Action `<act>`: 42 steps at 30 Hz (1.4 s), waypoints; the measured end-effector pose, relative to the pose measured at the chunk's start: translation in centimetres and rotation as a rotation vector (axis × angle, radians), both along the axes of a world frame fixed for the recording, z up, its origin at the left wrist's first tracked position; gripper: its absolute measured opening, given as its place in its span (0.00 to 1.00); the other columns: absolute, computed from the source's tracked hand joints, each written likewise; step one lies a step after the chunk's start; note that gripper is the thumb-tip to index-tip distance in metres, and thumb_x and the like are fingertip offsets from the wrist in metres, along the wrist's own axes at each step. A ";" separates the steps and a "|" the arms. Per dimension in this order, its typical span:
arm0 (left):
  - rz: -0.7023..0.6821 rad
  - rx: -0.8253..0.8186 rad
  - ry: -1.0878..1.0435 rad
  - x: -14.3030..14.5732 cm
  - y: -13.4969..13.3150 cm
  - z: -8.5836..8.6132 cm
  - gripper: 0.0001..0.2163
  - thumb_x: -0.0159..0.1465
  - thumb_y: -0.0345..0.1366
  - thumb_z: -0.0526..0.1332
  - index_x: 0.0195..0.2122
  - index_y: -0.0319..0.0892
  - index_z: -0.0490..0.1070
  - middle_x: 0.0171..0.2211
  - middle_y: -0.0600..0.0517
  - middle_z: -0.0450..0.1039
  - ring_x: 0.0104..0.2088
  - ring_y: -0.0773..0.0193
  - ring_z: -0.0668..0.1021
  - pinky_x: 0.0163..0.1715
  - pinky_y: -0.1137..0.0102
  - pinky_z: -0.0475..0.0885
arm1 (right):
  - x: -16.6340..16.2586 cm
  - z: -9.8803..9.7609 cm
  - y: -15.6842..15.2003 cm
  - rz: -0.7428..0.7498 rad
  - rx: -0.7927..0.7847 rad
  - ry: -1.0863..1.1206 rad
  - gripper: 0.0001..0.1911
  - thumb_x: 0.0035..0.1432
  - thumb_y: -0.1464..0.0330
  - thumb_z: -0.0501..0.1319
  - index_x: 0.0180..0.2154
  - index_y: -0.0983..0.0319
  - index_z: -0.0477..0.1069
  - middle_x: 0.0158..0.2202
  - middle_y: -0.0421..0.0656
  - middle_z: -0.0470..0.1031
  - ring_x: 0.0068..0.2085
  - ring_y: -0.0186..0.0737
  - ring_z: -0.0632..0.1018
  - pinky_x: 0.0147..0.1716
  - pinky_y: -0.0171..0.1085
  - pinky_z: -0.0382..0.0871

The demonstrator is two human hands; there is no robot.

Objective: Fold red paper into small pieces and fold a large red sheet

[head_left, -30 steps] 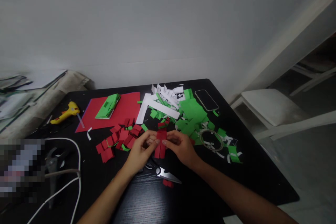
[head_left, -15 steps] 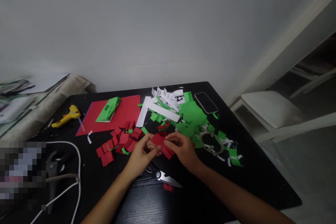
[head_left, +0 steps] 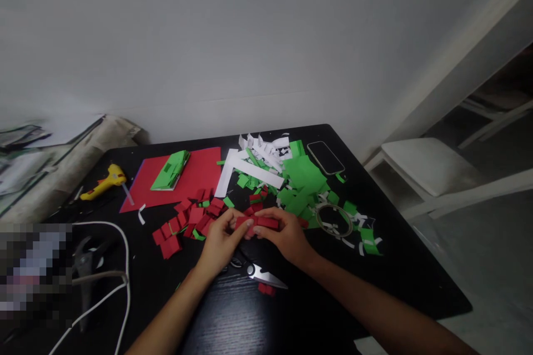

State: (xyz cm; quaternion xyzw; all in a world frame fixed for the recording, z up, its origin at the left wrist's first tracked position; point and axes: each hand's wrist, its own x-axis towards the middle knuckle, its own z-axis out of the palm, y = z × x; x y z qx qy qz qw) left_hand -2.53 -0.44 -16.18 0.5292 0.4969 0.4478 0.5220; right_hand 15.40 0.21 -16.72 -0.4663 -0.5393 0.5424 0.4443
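A folded red paper strip [head_left: 259,223] lies level between my two hands above the black table [head_left: 408,283]. My left hand [head_left: 222,241] pinches its left end with closed fingers. My right hand [head_left: 287,238] grips its right end the same way. Several small red paper squares [head_left: 183,222] are scattered just left of my left hand. Scissors [head_left: 260,274] rest on the table right under my hands, with a red scrap [head_left: 266,289] beside the blade.
A red sheet [head_left: 195,177] with a green folded stack [head_left: 171,169] lies at the back left, next to a yellow glue gun [head_left: 104,182]. Green and white scraps [head_left: 291,175], a tape ring [head_left: 334,220] and a phone [head_left: 325,157] fill the right. A white cable [head_left: 120,266] loops at left.
The red strip has turned from upright to tilted to level between my hands. Both hands stayed in place, still pinching it.
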 end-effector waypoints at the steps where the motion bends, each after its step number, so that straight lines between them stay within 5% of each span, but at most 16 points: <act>1: -0.002 0.003 0.004 0.0 0.0 0.0 0.16 0.61 0.50 0.68 0.30 0.42 0.71 0.23 0.53 0.76 0.26 0.64 0.78 0.30 0.70 0.73 | 0.0 0.0 0.0 0.002 -0.012 0.010 0.13 0.49 0.68 0.72 0.40 0.59 0.81 0.39 0.42 0.84 0.42 0.44 0.82 0.44 0.42 0.76; 14: 0.001 0.016 0.058 -0.3 0.2 0.0 0.15 0.59 0.46 0.71 0.40 0.42 0.77 0.32 0.51 0.79 0.32 0.63 0.80 0.34 0.71 0.75 | -0.1 0.6 -0.1 0.023 -0.043 0.073 0.12 0.50 0.66 0.71 0.39 0.58 0.81 0.38 0.41 0.84 0.34 0.41 0.82 0.37 0.40 0.78; 21: -0.001 0.068 0.150 -0.6 0.2 0.0 0.12 0.60 0.45 0.70 0.36 0.41 0.78 0.32 0.50 0.81 0.32 0.62 0.80 0.35 0.71 0.74 | 0.0 0.5 0.0 -0.027 -0.002 0.010 0.11 0.49 0.70 0.69 0.38 0.58 0.79 0.38 0.40 0.82 0.34 0.40 0.80 0.38 0.39 0.76; 30: -0.010 0.050 0.136 -0.6 0.0 0.2 0.12 0.60 0.45 0.70 0.34 0.41 0.79 0.30 0.50 0.81 0.30 0.63 0.80 0.32 0.72 0.73 | 0.4 0.1 0.2 -0.026 0.047 -0.078 0.11 0.52 0.61 0.71 0.36 0.60 0.81 0.35 0.42 0.84 0.38 0.43 0.82 0.42 0.41 0.74; 42: 0.026 0.086 0.184 -0.3 -0.1 -0.1 0.12 0.61 0.45 0.68 0.34 0.39 0.78 0.29 0.51 0.79 0.29 0.66 0.77 0.30 0.73 0.70 | 0.1 0.1 0.4 -0.043 0.025 0.002 0.08 0.54 0.63 0.68 0.33 0.62 0.79 0.35 0.43 0.83 0.39 0.43 0.82 0.44 0.41 0.75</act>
